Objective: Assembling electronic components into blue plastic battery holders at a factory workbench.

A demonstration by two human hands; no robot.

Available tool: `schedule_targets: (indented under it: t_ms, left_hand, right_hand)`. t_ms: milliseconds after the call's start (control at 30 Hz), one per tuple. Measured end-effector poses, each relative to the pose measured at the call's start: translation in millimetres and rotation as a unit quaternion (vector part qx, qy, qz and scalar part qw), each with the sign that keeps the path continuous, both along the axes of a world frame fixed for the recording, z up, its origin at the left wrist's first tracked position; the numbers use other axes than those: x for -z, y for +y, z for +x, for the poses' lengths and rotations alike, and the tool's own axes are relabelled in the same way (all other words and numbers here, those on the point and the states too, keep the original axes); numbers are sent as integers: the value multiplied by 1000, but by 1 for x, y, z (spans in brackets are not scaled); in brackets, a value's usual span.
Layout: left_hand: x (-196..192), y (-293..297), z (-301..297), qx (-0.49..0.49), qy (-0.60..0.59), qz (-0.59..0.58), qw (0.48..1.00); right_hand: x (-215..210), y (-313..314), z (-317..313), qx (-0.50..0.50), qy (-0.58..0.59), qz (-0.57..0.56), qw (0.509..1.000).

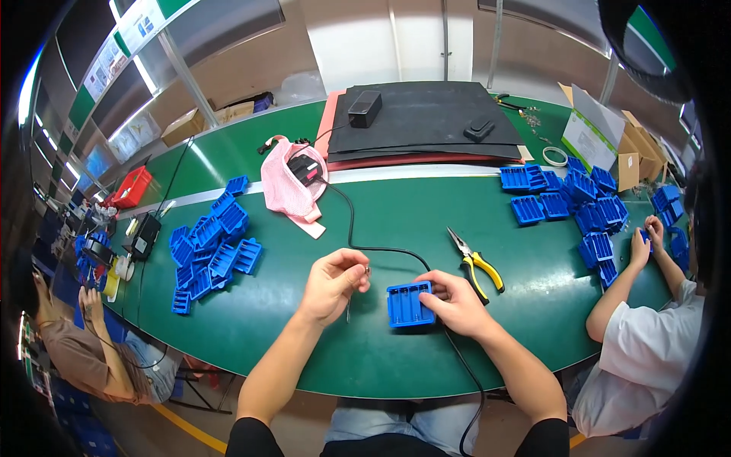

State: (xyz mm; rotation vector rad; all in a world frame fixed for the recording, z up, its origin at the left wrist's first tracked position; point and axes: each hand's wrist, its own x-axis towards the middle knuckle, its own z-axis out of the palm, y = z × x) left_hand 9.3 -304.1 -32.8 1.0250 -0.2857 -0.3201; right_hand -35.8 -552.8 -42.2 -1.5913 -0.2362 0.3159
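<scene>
Above the green table, my right hand grips a blue battery holder by its right side, thumb over the rim. Its open face with slots is turned toward me. To the left of it, my left hand is closed in a pinch at about the same height. A small shiny metal piece shows at its fingertips, too small to name. Right of my right hand lies a pair of long-nose pliers with yellow-and-black handles. A black cable passes behind and under my right hand.
Blue holders lie piled at left and right. Behind are a pink cloth and black sheets. A co-worker at right handles a blue piece; another person sits at left.
</scene>
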Motion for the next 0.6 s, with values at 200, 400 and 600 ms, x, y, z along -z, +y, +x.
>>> schedule_targets:
  t_ms: [200, 400, 600]
  left_hand:
    - [-2, -6, -6, 50, -19, -38, 998]
    - [-8, -9, -9, 89, -32, -45, 994]
    - [-5, -7, -7, 127, -55, -75, 988]
  right_hand:
    - [-1, 2, 0, 12, -9, 12, 1000]
    - [1, 2, -1, 15, -23, -7, 1000]
    - [0, 1, 0, -3, -26, -37, 999]
